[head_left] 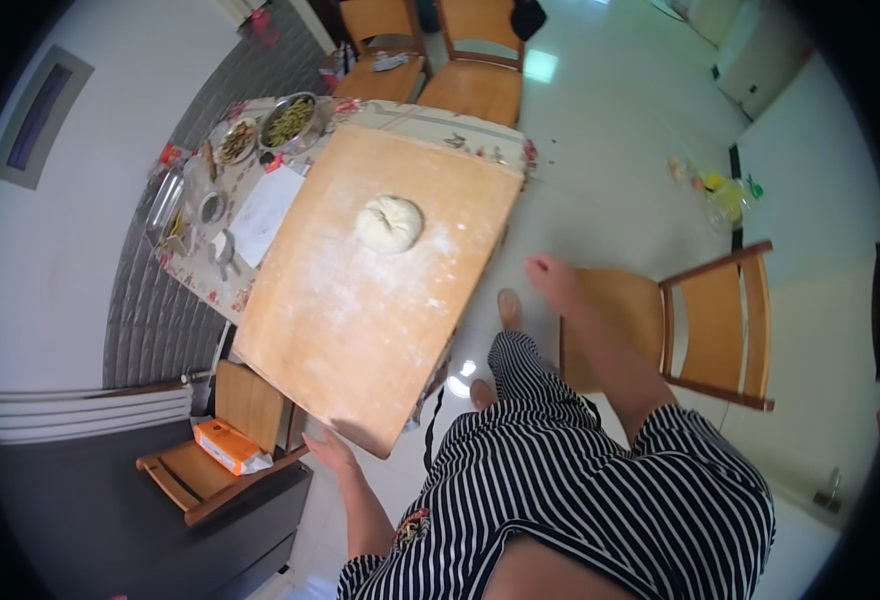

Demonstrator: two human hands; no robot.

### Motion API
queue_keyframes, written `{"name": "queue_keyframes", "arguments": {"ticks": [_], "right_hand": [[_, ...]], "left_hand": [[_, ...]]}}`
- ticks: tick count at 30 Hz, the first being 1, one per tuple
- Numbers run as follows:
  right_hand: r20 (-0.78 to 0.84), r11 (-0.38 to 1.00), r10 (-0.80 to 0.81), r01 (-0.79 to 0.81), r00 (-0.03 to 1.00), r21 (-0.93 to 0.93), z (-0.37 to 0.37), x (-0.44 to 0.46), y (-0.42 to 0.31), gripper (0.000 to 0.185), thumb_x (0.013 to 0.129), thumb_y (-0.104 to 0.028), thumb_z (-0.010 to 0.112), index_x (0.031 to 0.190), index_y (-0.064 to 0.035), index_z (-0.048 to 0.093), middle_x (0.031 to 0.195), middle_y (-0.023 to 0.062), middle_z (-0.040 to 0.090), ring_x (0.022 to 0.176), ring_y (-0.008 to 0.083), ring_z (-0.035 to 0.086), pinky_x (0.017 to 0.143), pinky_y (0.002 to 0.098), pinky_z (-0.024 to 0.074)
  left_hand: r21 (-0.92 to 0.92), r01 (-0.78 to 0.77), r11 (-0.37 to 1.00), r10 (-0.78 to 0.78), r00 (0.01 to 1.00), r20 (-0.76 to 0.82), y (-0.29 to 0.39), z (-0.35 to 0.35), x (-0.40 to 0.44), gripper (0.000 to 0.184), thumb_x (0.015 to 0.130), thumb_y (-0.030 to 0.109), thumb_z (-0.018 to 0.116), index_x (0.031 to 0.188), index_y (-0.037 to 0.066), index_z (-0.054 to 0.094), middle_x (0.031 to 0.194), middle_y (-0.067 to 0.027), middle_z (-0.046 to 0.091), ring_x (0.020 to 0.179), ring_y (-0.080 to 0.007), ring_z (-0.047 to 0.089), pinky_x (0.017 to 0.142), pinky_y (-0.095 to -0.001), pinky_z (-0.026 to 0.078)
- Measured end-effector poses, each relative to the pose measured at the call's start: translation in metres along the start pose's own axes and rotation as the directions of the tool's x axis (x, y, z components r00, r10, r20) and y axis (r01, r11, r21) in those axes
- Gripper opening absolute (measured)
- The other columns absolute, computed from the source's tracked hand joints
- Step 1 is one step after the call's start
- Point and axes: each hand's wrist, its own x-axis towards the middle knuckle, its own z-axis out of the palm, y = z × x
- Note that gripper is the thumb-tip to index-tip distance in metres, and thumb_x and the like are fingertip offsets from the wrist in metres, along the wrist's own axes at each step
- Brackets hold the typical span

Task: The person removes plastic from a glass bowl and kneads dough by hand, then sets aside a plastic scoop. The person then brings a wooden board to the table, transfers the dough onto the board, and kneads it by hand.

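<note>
A round ball of dough (389, 223) with a creased top rests on a large wooden board (330, 290), which is dusted with flour around it. My left hand (331, 452) is at the board's near left corner, fingers apart and holding nothing; whether it touches the edge cannot be made out. Off the board's right side, above the floor near a chair, is my right hand (550, 277), its fingers curled in. Nothing can be seen in it, though the inside of the fingers is hidden.
Left of the board, the floral-covered table (192, 277) bears a bowl of green food (288, 122), a plate of food (236, 141), white paper (267, 215) and a jar (211, 207). Chairs stand at right (615, 320), back (472, 90) and lower left, where an orange packet (226, 446) lies.
</note>
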Motion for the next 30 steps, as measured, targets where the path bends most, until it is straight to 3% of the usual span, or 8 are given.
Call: {"name": "queue_keyframes", "arguments": {"ticks": [8,10,14,16,17,19,25,30], "right_hand": [[0.108,0.914,-0.329,0.345,0.938,-0.211,0.074,0.318,-0.066,0.023,0.092,-0.023,0.062,0.104,-0.0040,0.070,0.106,0.0160,0.068,0.098,0.0309,0.066,0.085,0.0396,0.0511],[0.206,0.748,-0.527,0.565,0.825,-0.348,0.101,0.379,-0.066,0.029,0.091,-0.019,0.061,0.115,-0.0054,0.066,0.120,0.0135,0.064,0.115,0.0310,0.058,0.095,0.0422,0.0479],[0.296,0.577,-0.607,0.665,0.738,-0.474,0.154,0.461,-0.082,0.036,0.090,-0.016,0.060,0.125,-0.0069,0.061,0.127,0.0100,0.061,0.124,0.0292,0.052,0.101,0.0440,0.0452],[0.435,0.343,-0.677,0.777,0.594,-0.528,0.175,0.494,-0.084,0.038,0.090,-0.016,0.060,0.128,-0.0100,0.058,0.134,0.0080,0.057,0.130,0.0272,0.048,0.103,0.0447,0.0439],[0.450,0.340,-0.675,0.788,0.584,-0.513,0.179,0.502,-0.087,0.038,0.090,-0.016,0.060,0.128,-0.0100,0.058,0.134,0.0080,0.057,0.130,0.0272,0.048,0.103,0.0447,0.0439],[0.631,0.488,-0.335,0.702,0.700,-0.519,0.178,0.511,-0.116,0.035,0.089,-0.015,0.062,0.123,-0.0078,0.060,0.137,0.0095,0.055,0.133,0.0279,0.046,0.104,0.0449,0.0431],[0.701,0.541,-0.146,0.650,0.698,-0.534,0.178,0.532,-0.119,0.027,0.085,-0.017,0.069,0.104,-0.0002,0.060,0.115,0.0201,0.064,0.112,0.0362,0.060,0.094,0.0464,0.0490],[0.708,0.590,-0.177,0.649,0.683,-0.479,0.164,0.532,-0.083,0.024,0.082,-0.013,0.067,0.099,0.0032,0.060,0.109,0.0252,0.065,0.106,0.0403,0.063,0.090,0.0478,0.0510]], "left_hand": [[-0.142,0.254,0.957,-0.277,0.944,-0.180,0.012,0.035,-0.027,0.077,0.099,0.039,0.051,0.152,-0.008,0.021,0.154,-0.0325,0.028,0.142,-0.0439,0.030,0.118,-0.0455,0.026],[-0.090,0.378,0.921,-0.388,0.902,-0.190,0.019,0.039,-0.057,0.078,0.099,0.040,0.052,0.152,-0.008,0.022,0.154,-0.0322,0.028,0.142,-0.0443,0.032,0.118,-0.0462,0.027],[-0.008,0.552,0.834,-0.532,0.799,-0.281,0.052,0.050,-0.105,0.076,0.099,0.042,0.053,0.153,-0.003,0.024,0.154,-0.0295,0.031,0.140,-0.0441,0.034,0.116,-0.0478,0.029],[0.042,0.560,0.827,-0.522,0.794,-0.313,0.090,0.048,-0.129,0.075,0.099,0.042,0.052,0.154,-0.001,0.024,0.154,-0.0286,0.030,0.140,-0.0440,0.033,0.116,-0.0476,0.029],[0.042,0.577,0.816,-0.536,0.781,-0.322,0.098,0.046,-0.137,0.075,0.099,0.042,0.052,0.154,-0.001,0.024,0.154,-0.0286,0.030,0.140,-0.0440,0.033,0.116,-0.0476,0.029],[0.092,0.588,0.803,-0.536,0.781,-0.321,0.106,0.046,-0.156,0.075,0.100,0.042,0.052,0.154,-0.002,0.024,0.155,-0.0283,0.029,0.140,-0.0436,0.033,0.117,-0.0473,0.028],[0.195,0.600,0.776,-0.533,0.789,-0.307,0.111,0.052,-0.159,0.072,0.101,0.040,0.050,0.153,-0.002,0.024,0.155,-0.0278,0.029,0.140,-0.0431,0.033,0.116,-0.0470,0.029],[0.148,0.529,0.836,-0.475,0.832,-0.287,0.151,0.078,-0.108,0.070,0.101,0.037,0.052,0.153,-0.001,0.026,0.155,-0.0264,0.030,0.141,-0.0427,0.032,0.117,-0.0471,0.029]]}}
